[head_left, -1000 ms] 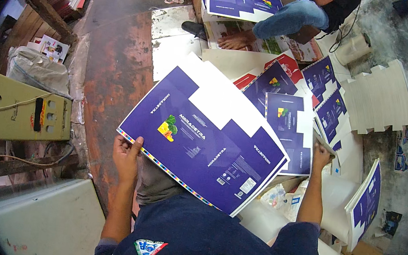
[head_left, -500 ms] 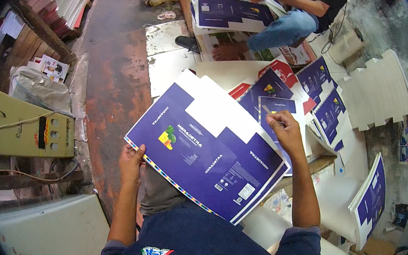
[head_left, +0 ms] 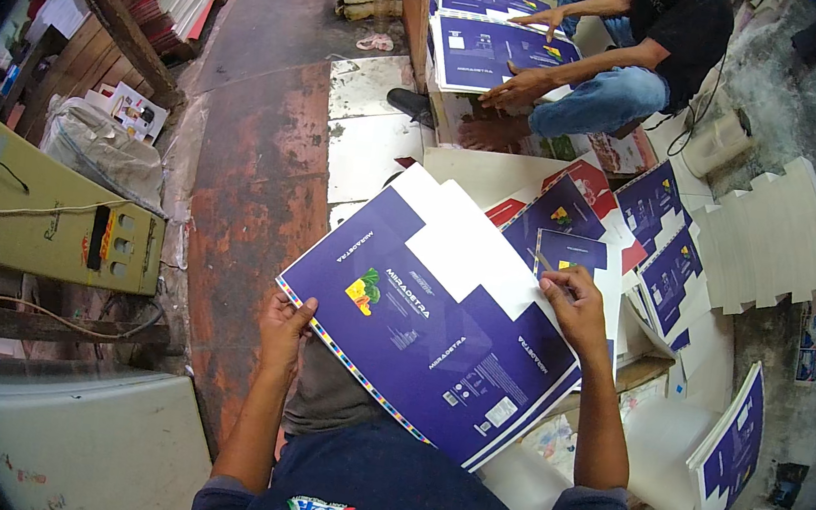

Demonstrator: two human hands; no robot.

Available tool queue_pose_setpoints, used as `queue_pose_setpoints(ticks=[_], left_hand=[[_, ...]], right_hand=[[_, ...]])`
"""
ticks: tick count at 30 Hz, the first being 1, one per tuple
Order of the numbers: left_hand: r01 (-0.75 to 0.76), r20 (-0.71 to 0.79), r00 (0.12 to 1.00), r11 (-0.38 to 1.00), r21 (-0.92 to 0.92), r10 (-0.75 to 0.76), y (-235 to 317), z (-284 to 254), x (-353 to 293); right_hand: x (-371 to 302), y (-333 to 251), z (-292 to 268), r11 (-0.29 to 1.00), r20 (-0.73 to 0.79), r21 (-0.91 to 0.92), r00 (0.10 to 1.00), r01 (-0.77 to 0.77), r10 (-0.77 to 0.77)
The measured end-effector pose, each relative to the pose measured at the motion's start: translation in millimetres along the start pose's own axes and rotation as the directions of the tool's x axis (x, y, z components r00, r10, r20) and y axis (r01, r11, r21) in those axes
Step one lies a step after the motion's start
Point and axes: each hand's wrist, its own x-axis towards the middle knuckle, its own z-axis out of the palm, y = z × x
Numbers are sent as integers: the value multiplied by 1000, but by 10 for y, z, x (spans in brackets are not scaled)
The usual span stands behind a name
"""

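Several printed purple cardboard sheets [head_left: 440, 329], with a picture of vegetables and white stepped cut-outs, lie tilted across my lap in a loose stack. My left hand [head_left: 286, 330] grips their left corner, thumb on top of the coloured edge strip and fingers underneath. Over the upper right part of the sheets, my right hand [head_left: 575, 309] is closed around a thin, narrow blade-like tool [head_left: 540, 258]. Its tip points up and away from me; its exact kind is too small to tell. Whether the right fingers touch the sheets I cannot tell.
More purple sheets [head_left: 556, 211] lie beyond my right hand, with a pale stack [head_left: 762, 235] farther right. Another person's hand [head_left: 516, 88] rests on a sheet pile [head_left: 461, 55] ahead. A beige metal cabinet [head_left: 61, 210] stands left; a sheet bundle [head_left: 738, 434] leans at right.
My view has shifted, so the scene sits lower and farther right. My right hand has come closer to the sheets' upper right edge. The other person has lowered a sheet onto the pile.
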Motion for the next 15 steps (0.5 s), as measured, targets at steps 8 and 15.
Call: queue_pose_setpoints(ticks=[8,15], left_hand=[[-145,58,985,958,-249,164,361,334,-135],[-95,261,949,948,-304,179,587,793,-1]], right_hand=[[71,-31,131,989,-52,-95,991,116,-121],[398,275,-139,929,-10,355,993,-109,120]])
